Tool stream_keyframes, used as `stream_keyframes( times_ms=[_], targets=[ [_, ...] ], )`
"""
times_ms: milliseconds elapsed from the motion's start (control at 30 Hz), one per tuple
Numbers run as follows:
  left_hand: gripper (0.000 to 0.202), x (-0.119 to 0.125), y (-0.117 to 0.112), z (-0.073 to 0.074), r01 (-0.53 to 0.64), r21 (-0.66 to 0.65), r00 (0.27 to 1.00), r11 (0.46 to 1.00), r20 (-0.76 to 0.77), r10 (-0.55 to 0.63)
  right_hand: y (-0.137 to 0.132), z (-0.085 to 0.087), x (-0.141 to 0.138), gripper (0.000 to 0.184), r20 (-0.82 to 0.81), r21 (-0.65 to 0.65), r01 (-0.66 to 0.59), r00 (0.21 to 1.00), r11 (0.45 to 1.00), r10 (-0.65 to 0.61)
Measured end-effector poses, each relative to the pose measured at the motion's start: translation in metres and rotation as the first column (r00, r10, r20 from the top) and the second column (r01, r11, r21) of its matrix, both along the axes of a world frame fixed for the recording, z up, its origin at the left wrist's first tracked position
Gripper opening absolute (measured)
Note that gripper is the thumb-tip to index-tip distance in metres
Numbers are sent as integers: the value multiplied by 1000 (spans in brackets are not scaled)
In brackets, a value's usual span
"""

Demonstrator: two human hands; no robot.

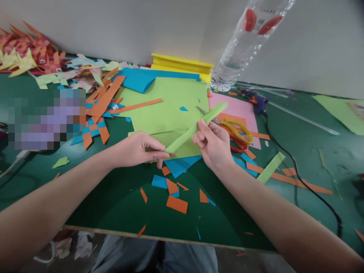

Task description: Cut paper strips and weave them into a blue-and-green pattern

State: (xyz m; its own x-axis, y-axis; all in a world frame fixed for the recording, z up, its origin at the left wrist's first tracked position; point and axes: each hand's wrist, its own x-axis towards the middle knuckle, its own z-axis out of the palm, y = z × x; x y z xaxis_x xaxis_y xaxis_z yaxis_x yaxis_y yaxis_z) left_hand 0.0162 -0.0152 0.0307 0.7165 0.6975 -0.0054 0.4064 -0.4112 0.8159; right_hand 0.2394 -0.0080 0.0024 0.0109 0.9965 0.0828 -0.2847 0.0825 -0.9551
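Note:
A light green paper strip [184,137] runs slantwise between my two hands, above the stacked green sheets. My left hand [143,151] pinches its lower left end between thumb and fingers. Further up the strip, my right hand [213,142] grips it with the thumb on top and the fingers curled below. Just beyond my right hand lie scissors with yellow and red handles [240,131], their blades partly hidden by the strip. Green paper sheets [159,113] lie under and behind the hands, with blue paper [182,165] showing beneath their near edge.
A clear water bottle [241,49] stands at the back. Right of it lies a blue glue gun [257,102] with a black cord. Woven orange and blue paper pieces [95,129] sit at left, folded paper fish [36,53] behind. Orange scraps [176,204] dot the green table's front.

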Motion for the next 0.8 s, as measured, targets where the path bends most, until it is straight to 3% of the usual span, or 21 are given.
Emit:
stream_keyframes(
  times_ms=[400, 600, 800],
  targets=[
    [35, -2, 1, 0, 27, -6, 1000, 1000, 5, -27, 1, 3, 1, 44, -6, -26, -36, 999, 999, 36],
    [31, -5, -1, 0, 106, -25, 994, 994, 43, -105, 6, 2, 5, 47, -48, -45, -21, 999, 999, 19],
    [33, -6, -1, 1, 117, -16, 993, 993, 21, -117, 7, 2, 7, 38, -6, -18, -68, 998, 998, 68]
  ],
)
